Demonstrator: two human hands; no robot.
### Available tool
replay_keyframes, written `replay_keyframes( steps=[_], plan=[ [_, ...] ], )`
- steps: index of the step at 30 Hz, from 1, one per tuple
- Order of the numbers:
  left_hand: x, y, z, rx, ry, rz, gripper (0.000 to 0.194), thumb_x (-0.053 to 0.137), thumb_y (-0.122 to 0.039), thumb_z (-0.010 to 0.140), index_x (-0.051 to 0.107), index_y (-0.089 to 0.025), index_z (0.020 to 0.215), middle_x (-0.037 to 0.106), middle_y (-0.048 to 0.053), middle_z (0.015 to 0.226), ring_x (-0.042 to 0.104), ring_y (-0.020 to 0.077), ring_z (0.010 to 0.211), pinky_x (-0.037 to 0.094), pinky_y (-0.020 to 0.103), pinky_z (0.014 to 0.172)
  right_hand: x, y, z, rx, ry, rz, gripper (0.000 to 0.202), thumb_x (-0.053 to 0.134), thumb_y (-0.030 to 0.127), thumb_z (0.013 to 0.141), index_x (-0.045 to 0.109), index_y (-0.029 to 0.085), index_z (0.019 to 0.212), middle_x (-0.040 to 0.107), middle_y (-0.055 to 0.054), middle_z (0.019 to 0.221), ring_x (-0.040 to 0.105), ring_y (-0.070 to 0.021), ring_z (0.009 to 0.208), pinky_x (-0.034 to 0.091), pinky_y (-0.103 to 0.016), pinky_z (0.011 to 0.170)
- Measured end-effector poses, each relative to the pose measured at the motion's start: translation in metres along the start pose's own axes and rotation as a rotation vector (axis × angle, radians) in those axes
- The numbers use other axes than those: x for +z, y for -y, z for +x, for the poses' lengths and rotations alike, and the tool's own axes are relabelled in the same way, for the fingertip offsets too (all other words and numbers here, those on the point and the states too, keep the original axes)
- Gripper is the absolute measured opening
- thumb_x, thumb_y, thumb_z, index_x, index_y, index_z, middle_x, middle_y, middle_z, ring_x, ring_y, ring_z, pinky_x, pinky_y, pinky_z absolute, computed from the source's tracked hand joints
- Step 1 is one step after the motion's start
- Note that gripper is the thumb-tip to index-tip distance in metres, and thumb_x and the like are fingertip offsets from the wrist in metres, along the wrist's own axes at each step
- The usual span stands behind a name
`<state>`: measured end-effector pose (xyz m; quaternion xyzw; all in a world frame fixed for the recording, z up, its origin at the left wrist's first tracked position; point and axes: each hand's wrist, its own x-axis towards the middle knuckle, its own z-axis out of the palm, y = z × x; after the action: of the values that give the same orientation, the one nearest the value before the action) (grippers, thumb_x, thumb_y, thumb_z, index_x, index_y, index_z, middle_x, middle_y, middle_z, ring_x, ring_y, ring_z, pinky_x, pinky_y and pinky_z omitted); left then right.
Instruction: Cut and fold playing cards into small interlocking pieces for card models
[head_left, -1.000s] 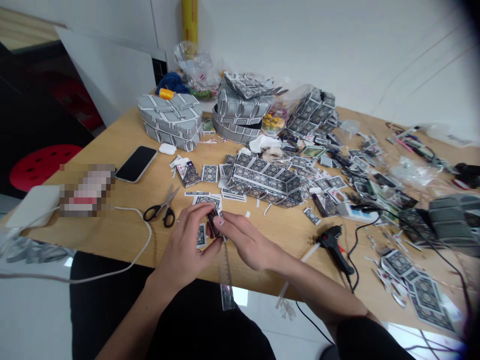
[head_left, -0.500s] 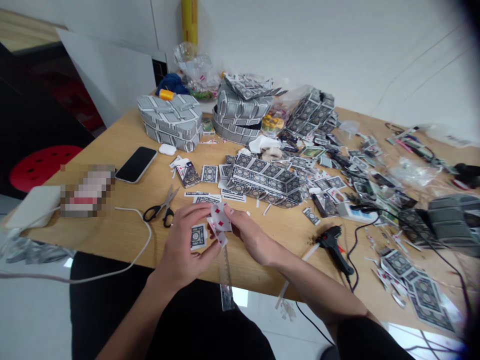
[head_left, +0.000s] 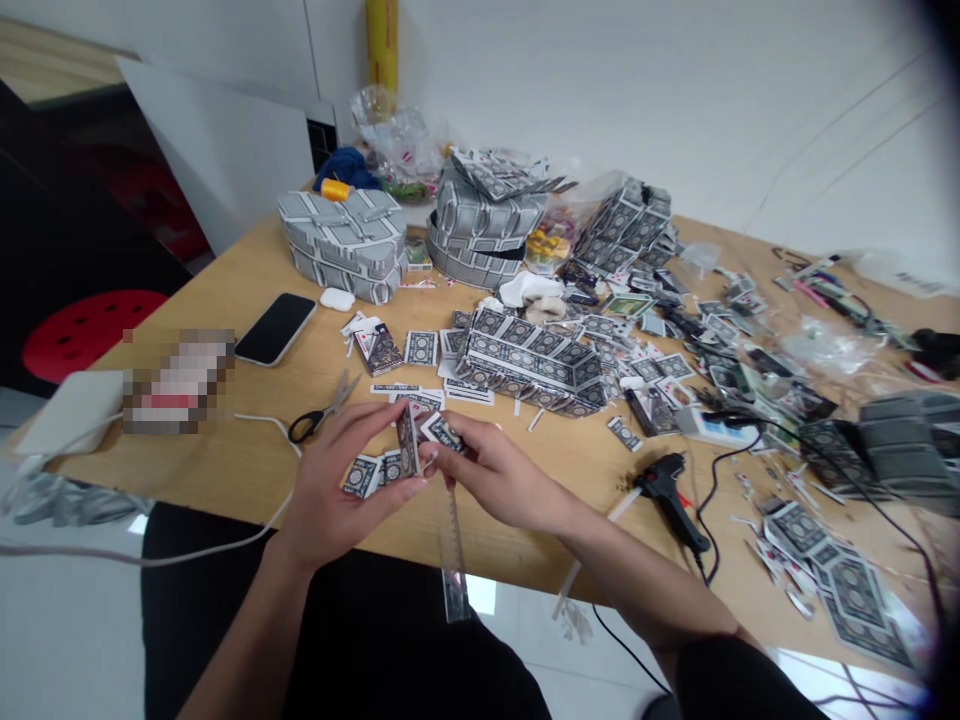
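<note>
Two hands (head_left: 330, 485) (head_left: 502, 475), grip tight on cards (head_left: 444, 432), above cluttered wooden table (head_left: 225, 490), white wall (head_left: 675, 110) beyond

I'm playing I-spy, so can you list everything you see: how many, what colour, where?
Held playing cards: count unclear, black/white, front
Loose playing cards: uncountable, mostly black/white, scattered
Lidded box: 1, grey/white, back left
Open card box: 1, black/white, centre
Other card structures: at least 3, grey or black/white, back and right
Smartphone: 1, black, left
Scissors: 1, black-handled, left
Thread spool: 1, orange, back left
Glue gun: 1, black, right
Ruler: 1, clear, front edge
Table: 1, wood-brown, underneath
Left hand: 1, bare, front
Right hand: 1, bare, front
</note>
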<state>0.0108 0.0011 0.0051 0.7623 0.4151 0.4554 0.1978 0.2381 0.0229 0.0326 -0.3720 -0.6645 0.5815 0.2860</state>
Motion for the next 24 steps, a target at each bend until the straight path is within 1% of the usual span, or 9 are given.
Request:
replay_keyframes(
  steps=[3, 5, 7, 10, 12, 15, 20, 24],
  plan=[
    [0.001, 0.0, -0.001, -0.018, 0.048, -0.028, 0.067, 0.081, -0.032, 0.093, 0.057, -0.03, 0.155, 0.068, 0.01, 0.145, 0.067, 0.028, 0.13, 0.055, 0.043, 0.112, -0.001, 0.001, 0.0, -0.034, -0.006, -0.046, 0.025, 0.061, 0.042, 0.109, 0.065, 0.02, 0.098, 0.065, 0.001, 0.086, 0.059, -0.0142, 0.076, 0.051, -0.028, 0.072],
    [0.0, -0.001, -0.002, -0.024, 0.055, -0.033, 0.064, 0.08, -0.031, 0.094, 0.057, -0.03, 0.154, 0.069, 0.009, 0.143, 0.068, 0.0266, 0.128, 0.055, 0.041, 0.112, -0.001, 0.002, 0.0, -0.054, -0.025, -0.092, 0.022, 0.061, 0.038, 0.11, 0.065, 0.02, 0.099, 0.065, 0.001, 0.086, 0.06, -0.0147, 0.078, 0.05, -0.028, 0.075],
    [0.0, -0.002, -0.002, -0.03, 0.043, -0.03, 0.062, 0.079, -0.031, 0.094, 0.059, -0.029, 0.153, 0.069, 0.008, 0.141, 0.069, 0.0259, 0.125, 0.055, 0.04, 0.111, -0.001, 0.003, -0.001, -0.064, -0.048, -0.127, 0.019, 0.06, 0.036, 0.11, 0.065, 0.021, 0.102, 0.067, 0.0, 0.088, 0.063, -0.0159, 0.082, 0.051, -0.029, 0.078],
    [-0.001, -0.002, -0.002, -0.052, 0.036, -0.028, 0.059, 0.079, -0.031, 0.094, 0.06, -0.029, 0.151, 0.07, 0.008, 0.14, 0.07, 0.025, 0.12, 0.056, 0.038, 0.108, 0.0, 0.004, -0.002, -0.056, -0.089, -0.142, 0.016, 0.061, 0.036, 0.109, 0.066, 0.021, 0.112, 0.07, -0.001, 0.092, 0.067, -0.0174, 0.084, 0.052, -0.03, 0.078],
    [0.0, -0.001, -0.003, -0.06, 0.038, -0.044, 0.059, 0.078, -0.03, 0.094, 0.06, -0.029, 0.151, 0.069, 0.008, 0.141, 0.069, 0.0241, 0.117, 0.056, 0.037, 0.106, 0.001, 0.004, -0.003, -0.048, -0.115, -0.158, 0.018, 0.063, 0.037, 0.108, 0.065, 0.021, 0.116, 0.071, -0.001, 0.093, 0.069, -0.018, 0.082, 0.053, -0.03, 0.075],
    [0.001, 0.002, -0.005, -0.063, 0.025, -0.103, 0.061, 0.078, -0.026, 0.094, 0.059, -0.031, 0.152, 0.068, 0.007, 0.142, 0.068, 0.0232, 0.115, 0.054, 0.037, 0.106, 0.003, 0.005, -0.004, -0.05, -0.138, -0.228, 0.02, 0.064, 0.038, 0.107, 0.065, 0.021, 0.118, 0.074, -0.004, 0.098, 0.069, -0.0193, 0.083, 0.053, -0.031, 0.074],
    [0.003, 0.006, -0.009, -0.091, -0.013, -0.215, 0.064, 0.079, -0.023, 0.093, 0.06, -0.033, 0.153, 0.067, 0.007, 0.139, 0.065, 0.025, 0.118, 0.053, 0.039, 0.106, 0.004, 0.009, -0.004, -0.058, -0.14, -0.323, 0.02, 0.062, 0.034, 0.108, 0.069, 0.019, 0.12, 0.078, -0.008, 0.106, 0.071, -0.0219, 0.091, 0.053, -0.032, 0.077],
    [0.003, 0.005, -0.01, -0.089, -0.02, -0.272, 0.064, 0.078, -0.022, 0.093, 0.061, -0.034, 0.153, 0.067, 0.008, 0.14, 0.063, 0.0275, 0.124, 0.052, 0.04, 0.106, 0.004, 0.01, -0.004, -0.047, -0.152, -0.312, 0.021, 0.064, 0.036, 0.108, 0.071, 0.02, 0.12, 0.078, -0.006, 0.103, 0.07, -0.0203, 0.085, 0.052, -0.031, 0.074]
  ],
)
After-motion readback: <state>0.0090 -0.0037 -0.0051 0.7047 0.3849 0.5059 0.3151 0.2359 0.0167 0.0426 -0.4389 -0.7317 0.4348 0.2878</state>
